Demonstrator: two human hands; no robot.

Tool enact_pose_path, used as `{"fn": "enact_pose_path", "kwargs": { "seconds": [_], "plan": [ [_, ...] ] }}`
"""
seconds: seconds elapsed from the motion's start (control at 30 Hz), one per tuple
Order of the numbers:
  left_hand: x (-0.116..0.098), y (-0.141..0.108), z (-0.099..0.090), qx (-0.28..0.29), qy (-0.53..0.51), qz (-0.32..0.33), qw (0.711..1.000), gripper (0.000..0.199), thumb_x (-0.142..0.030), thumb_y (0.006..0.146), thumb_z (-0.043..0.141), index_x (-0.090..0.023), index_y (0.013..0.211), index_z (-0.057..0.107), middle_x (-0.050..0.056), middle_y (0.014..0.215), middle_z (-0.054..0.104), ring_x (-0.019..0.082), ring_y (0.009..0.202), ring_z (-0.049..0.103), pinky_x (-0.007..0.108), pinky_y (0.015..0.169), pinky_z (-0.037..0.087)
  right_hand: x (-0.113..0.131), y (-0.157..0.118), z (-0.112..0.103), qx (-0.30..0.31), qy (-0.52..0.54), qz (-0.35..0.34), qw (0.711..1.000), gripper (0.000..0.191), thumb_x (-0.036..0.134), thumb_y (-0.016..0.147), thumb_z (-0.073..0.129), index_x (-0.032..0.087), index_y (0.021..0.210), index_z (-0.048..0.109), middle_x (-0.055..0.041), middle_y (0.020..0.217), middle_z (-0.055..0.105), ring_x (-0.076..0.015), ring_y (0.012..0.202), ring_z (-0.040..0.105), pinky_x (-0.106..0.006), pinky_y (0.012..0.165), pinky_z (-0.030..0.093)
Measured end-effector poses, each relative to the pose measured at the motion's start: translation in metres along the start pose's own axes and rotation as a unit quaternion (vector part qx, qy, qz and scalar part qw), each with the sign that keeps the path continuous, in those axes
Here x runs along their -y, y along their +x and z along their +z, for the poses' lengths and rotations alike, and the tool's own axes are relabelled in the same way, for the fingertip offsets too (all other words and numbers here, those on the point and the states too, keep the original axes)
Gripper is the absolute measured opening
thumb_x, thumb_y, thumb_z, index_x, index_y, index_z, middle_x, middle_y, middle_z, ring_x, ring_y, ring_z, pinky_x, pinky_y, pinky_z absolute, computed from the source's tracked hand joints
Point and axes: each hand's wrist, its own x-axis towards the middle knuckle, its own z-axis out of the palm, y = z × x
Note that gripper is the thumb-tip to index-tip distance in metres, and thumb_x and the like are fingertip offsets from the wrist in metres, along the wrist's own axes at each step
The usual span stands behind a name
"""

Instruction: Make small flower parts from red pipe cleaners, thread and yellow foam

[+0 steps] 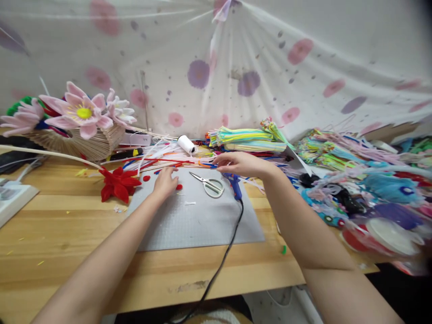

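Observation:
My left hand (165,183) is at the upper left of the grey cutting mat (202,229), fingers a little apart, with nothing visible in it. Small red round pieces, one a red disc (146,178), lie on either side of it. My right hand (238,164) is open above the mat's far edge, its fingers loosely curved over the blue glue gun (235,185); I see nothing held. Between my hands lie scissors (211,185) with pale handles. A white scrap (190,203) rests on the mat. The red fabric-like flower (119,183) sits at the mat's left edge.
Bundles of coloured pipe cleaners (248,137) and a white thread spool (186,144) line the back. Pink flowers (79,110) stand at left above a white power strip (15,200). Craft supplies (384,189) crowd the right. The glue gun's black cord (221,265) crosses the table's front edge.

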Motion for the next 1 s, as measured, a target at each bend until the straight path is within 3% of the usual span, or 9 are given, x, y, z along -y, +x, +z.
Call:
{"fn": "enact_pose_path", "kwargs": {
  "seconds": [0.1,0.3,0.4,0.5,0.6,0.77,0.9,1.0],
  "plan": [
    [-0.001,0.0,0.004,0.003,0.001,-0.003,1.0,0.028,-0.018,0.073,0.049,-0.017,0.1,0.057,0.009,0.111,0.055,0.022,0.107,0.051,0.036,0.095,0.039,-0.017,-0.011,-0.006,-0.019,0.026,0.014,0.999,0.036,0.038,0.08,0.052,0.019,0.109,0.06,-0.005,0.102,0.064,-0.0156,0.09,0.058,-0.025,0.077,0.043],
    [-0.005,0.001,0.01,-0.016,-0.015,0.008,1.0,0.028,-0.018,0.073,0.048,-0.018,0.099,0.058,0.009,0.107,0.057,0.022,0.102,0.053,0.037,0.092,0.042,-0.033,-0.017,0.005,-0.023,0.055,0.018,0.998,0.034,0.039,0.08,0.05,0.019,0.105,0.061,-0.0035,0.099,0.065,-0.0157,0.088,0.059,-0.027,0.078,0.044],
    [0.004,-0.002,0.009,-0.017,-0.006,0.012,1.0,0.028,-0.019,0.072,0.049,-0.018,0.099,0.057,0.008,0.106,0.058,0.023,0.101,0.053,0.039,0.09,0.043,-0.038,-0.013,0.005,-0.016,0.057,0.007,0.998,0.032,0.037,0.08,0.051,0.02,0.104,0.061,-0.0027,0.101,0.065,-0.0161,0.09,0.059,-0.028,0.079,0.044],
    [0.018,-0.008,0.004,-0.025,0.019,0.017,0.999,0.027,-0.02,0.073,0.048,-0.019,0.099,0.057,0.008,0.106,0.058,0.024,0.104,0.052,0.041,0.092,0.042,-0.053,-0.003,-0.001,-0.057,0.039,0.023,0.997,0.031,0.034,0.08,0.051,0.019,0.106,0.061,-0.0033,0.101,0.065,-0.0162,0.091,0.059,-0.028,0.08,0.045],
    [0.03,-0.014,-0.002,-0.032,0.048,0.028,0.998,0.029,-0.019,0.073,0.047,-0.018,0.101,0.056,0.01,0.11,0.057,0.025,0.107,0.05,0.04,0.095,0.039,-0.082,0.012,-0.007,-0.129,-0.002,0.07,0.989,0.033,0.03,0.081,0.051,0.016,0.11,0.058,-0.0063,0.103,0.065,-0.0169,0.091,0.06,-0.03,0.083,0.046],
    [0.038,-0.019,-0.004,-0.027,0.074,0.041,0.996,0.034,-0.018,0.073,0.046,-0.015,0.105,0.056,0.013,0.114,0.056,0.026,0.11,0.049,0.039,0.097,0.038,-0.139,0.034,-0.008,-0.225,-0.167,0.115,0.953,0.044,0.023,0.077,0.054,0.009,0.119,0.051,-0.0154,0.12,0.055,-0.0256,0.113,0.05,-0.038,0.096,0.039],
    [0.036,-0.015,0.0,-0.027,0.081,0.029,0.996,0.033,-0.018,0.074,0.045,-0.016,0.105,0.056,0.012,0.114,0.056,0.027,0.109,0.049,0.04,0.095,0.039,-0.17,0.048,-0.008,-0.264,-0.252,0.104,0.925,0.06,0.02,0.073,0.055,0.006,0.13,0.039,-0.0197,0.13,0.045,-0.0299,0.123,0.04,-0.045,0.102,0.033],
    [0.033,-0.008,0.001,-0.033,0.078,0.036,0.996,0.031,-0.018,0.073,0.046,-0.019,0.103,0.056,0.01,0.112,0.056,0.026,0.108,0.05,0.04,0.095,0.039,-0.188,0.062,-0.012,-0.25,-0.286,0.084,0.921,0.078,0.018,0.068,0.058,0.003,0.137,0.025,-0.0218,0.139,0.033,-0.031,0.13,0.03,-0.046,0.105,0.028]
  ]
}}
